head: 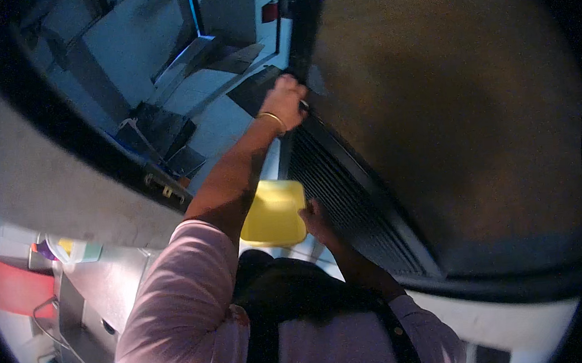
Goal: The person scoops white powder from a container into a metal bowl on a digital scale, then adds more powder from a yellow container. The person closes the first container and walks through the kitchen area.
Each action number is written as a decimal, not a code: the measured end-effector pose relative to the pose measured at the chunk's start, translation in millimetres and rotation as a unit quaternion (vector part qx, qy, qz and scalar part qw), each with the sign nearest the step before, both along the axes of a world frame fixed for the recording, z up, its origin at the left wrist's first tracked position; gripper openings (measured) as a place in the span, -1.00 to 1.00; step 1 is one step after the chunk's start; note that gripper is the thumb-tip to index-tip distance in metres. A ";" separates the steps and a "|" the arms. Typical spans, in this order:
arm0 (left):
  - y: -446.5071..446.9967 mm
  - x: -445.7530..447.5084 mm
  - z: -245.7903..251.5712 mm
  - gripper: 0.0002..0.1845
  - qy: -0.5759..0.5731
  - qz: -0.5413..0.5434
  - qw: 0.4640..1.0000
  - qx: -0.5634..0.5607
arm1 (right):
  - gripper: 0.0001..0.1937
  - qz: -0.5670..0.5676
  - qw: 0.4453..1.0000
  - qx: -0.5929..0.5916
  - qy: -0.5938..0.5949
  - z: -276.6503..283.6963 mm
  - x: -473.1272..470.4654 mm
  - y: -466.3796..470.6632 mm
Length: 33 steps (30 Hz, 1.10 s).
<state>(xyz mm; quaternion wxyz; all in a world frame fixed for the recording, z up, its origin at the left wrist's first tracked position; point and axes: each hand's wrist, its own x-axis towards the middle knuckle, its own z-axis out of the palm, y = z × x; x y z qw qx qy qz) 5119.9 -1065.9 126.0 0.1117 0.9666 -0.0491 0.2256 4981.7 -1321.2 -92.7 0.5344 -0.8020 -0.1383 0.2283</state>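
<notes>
My left hand (285,101), with a gold bangle on its wrist, is closed around the edge of a dark-framed door (388,195) near its handle. The handle itself is mostly hidden by the fingers. Lower down, my right hand (317,221) grips the right rim of a shallow yellow plastic tub (274,213), held in front of my body. I cannot make out anything inside the tub. The door has a black louvred grille (353,202) at its bottom and a large brownish panel (447,94) above, and it stands ajar.
A metal strike plate (166,189) sits on the dark door jamb at left. Through the doorway are dark floor mats (254,90), a tiled floor and a grey cabinet (231,13). Behind at lower left are a steel sink (86,322), a red board (22,287) and a white container (75,251).
</notes>
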 end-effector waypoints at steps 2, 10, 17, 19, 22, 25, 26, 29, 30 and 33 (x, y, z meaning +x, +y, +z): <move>-3.2 47.8 -8.9 -0.57 -0.025 -0.062 0.998 -0.008 | -0.72 -0.018 0.996 0.041 -0.081 -1.4 69.0 35.9; -45.3 234.5 -61.2 -0.44 -0.169 -0.340 0.925 -0.029 | -0.74 -0.029 0.998 0.010 -0.058 -51.5 357.2 164.7; 53.7 334.2 -36.2 -0.23 -0.117 -0.434 0.887 -0.105 | -0.79 -0.124 0.989 -0.002 -0.085 -26.1 556.9 231.8; 148.6 371.0 -61.0 -0.19 -0.009 -0.398 0.907 -0.136 | -0.75 -0.133 0.943 -0.292 -0.091 11.5 588.7 254.4; 345.9 453.1 -138.0 -0.13 0.120 -0.255 0.921 -0.268 | -0.71 -0.210 0.976 -0.054 -0.007 31.8 640.4 302.6; 558.3 451.1 -224.6 -0.09 0.159 0.035 0.883 -0.439 | -0.70 -0.233 0.966 -0.105 0.040 8.3 742.5 379.1; 621.0 430.9 -245.3 -0.06 0.228 0.223 0.907 -0.275 | -0.70 -0.221 0.971 -0.082 0.048 -3.5 780.8 407.4; 758.2 346.2 -277.9 0.03 0.213 0.437 0.796 -0.362 | -0.71 -0.206 0.976 0.012 0.075 -45.2 882.9 516.9; 791.4 318.8 -276.5 0.04 0.156 0.453 0.788 -0.388 | -0.71 -0.187 0.980 0.028 0.060 -53.4 920.7 565.3; 897.7 298.2 -243.1 0.04 0.019 0.501 0.761 -0.411 | -0.72 -0.067 0.998 0.007 -0.012 -46.7 1031.2 726.7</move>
